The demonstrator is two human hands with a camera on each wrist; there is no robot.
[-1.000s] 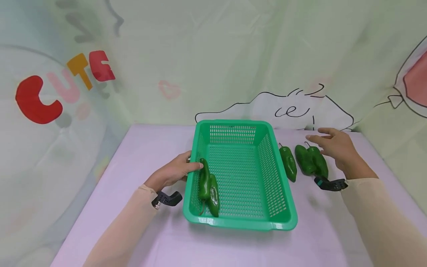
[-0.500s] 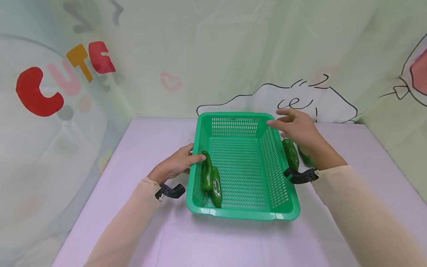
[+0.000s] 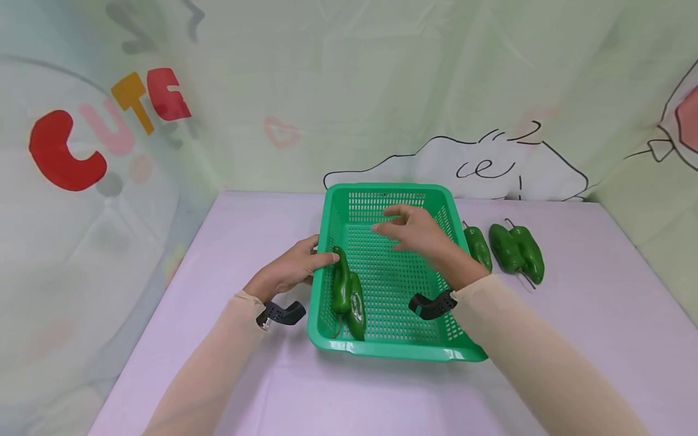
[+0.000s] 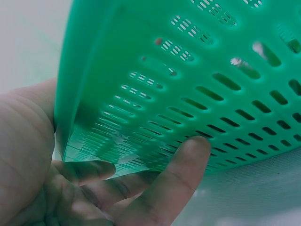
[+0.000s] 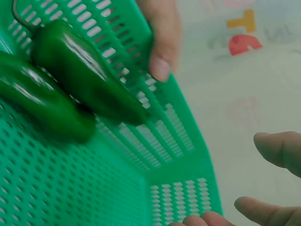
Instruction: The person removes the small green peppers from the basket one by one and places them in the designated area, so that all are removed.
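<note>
A green plastic basket (image 3: 382, 349) with slotted walls sits mid-table. My left hand (image 3: 291, 265) grips its left rim, thumb over the edge; in the left wrist view the fingers (image 4: 181, 181) lie against the outer wall. Inside, along that left wall, one green pepper (image 3: 342, 287) lies beside another green pepper (image 3: 357, 309). Over the basket hovers my right hand (image 3: 417, 233), fingers spread apart and holding nothing. The right wrist view shows both peppers close up, a glossy one (image 5: 84, 70) having its stem upward.
Right of the basket, a green pepper (image 3: 478, 247) lies near its wall, partly hidden by the right arm. Farther right, two more rest together, a blunt pepper (image 3: 506, 248) touching a longer pepper (image 3: 530, 257). A printed cloth backdrop (image 3: 382, 91) rises behind the table (image 3: 262, 224).
My right hand has swept left, from above the peppers on the right to over the basket, carrying nothing. The left hand keeps its grip on the rim. The head view has tilted slightly.
</note>
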